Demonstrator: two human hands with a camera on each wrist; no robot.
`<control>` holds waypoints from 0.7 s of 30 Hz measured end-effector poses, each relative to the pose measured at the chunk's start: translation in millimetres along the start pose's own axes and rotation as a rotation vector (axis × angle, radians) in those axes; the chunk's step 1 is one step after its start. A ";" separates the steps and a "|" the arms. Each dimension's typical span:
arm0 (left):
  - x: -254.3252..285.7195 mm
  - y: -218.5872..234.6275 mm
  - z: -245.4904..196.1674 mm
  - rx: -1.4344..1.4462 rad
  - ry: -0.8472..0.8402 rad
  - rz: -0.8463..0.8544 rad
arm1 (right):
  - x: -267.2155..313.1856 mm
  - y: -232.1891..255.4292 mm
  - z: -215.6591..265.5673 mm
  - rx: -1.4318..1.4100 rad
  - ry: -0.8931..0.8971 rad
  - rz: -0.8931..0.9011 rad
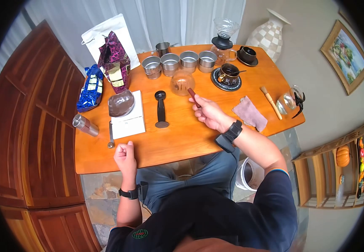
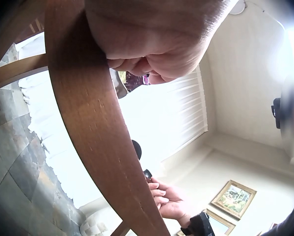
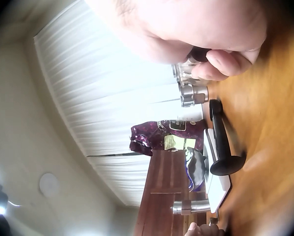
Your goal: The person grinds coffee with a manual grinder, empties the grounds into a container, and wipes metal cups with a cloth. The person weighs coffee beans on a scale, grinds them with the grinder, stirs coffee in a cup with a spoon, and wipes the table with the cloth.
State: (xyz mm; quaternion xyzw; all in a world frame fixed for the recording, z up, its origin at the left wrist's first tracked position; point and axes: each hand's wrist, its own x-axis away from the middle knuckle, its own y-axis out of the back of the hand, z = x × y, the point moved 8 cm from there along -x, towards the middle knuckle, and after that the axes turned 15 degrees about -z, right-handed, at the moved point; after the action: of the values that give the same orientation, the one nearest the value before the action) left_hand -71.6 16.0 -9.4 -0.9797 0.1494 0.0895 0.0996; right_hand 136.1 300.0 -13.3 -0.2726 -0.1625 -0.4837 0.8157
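Observation:
My right hand (image 1: 209, 112) pinches a thin reddish-brown stick or handle (image 1: 193, 96) between thumb and fingers. Its far end overlaps the edge of a clear round glass vessel (image 1: 182, 82); whether they touch I cannot tell. In the right wrist view the hand (image 3: 206, 24) covers most of that piece. My left hand (image 1: 125, 157) lies at the table's front edge with loosely curled fingers, holding nothing; the left wrist view shows it (image 2: 157, 34) beside the wooden edge (image 2: 88, 98). Between the hands, farther back, lies a black double-ended tool (image 1: 161, 110).
Several metal cups (image 1: 170, 63) line the back. A black cup (image 1: 229, 74), glass dripper (image 1: 226, 28), cloth (image 1: 251, 113), brush (image 1: 271, 103) and glass pot (image 1: 286, 103) are on the right. A dish (image 1: 121, 103), white book (image 1: 135, 122), grinder (image 1: 85, 125) and bags (image 1: 115, 63) occupy the left.

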 end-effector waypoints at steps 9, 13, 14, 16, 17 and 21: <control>-0.3 0.0 1.4 0.008 -0.010 0.002 | 19.8 33.4 7.7 0.300 0.048 -0.098; 0.7 -1.4 -0.1 -0.011 -0.019 0.002 | 31.5 81.0 60.8 0.425 0.264 -0.238; 0.6 -0.5 1.4 0.000 -0.008 -0.013 | 39.3 87.6 83.3 0.473 0.357 -0.253; -0.7 -2.9 5.0 0.001 0.015 0.019 | 39.4 106.6 132.0 0.650 0.571 -0.324; -1.3 -2.7 6.1 -0.002 0.011 0.018 | 21.9 126.3 152.5 0.677 0.748 -0.355; -0.7 -5.0 1.7 0.011 0.008 0.014 | -7.1 173.7 214.6 0.943 0.921 -0.600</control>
State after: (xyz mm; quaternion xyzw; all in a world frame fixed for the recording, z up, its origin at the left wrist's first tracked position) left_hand -71.0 21.3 -10.1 -0.9783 0.1573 0.0857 0.1038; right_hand 284.9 500.8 104.3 0.3960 -0.0616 -0.6308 0.6644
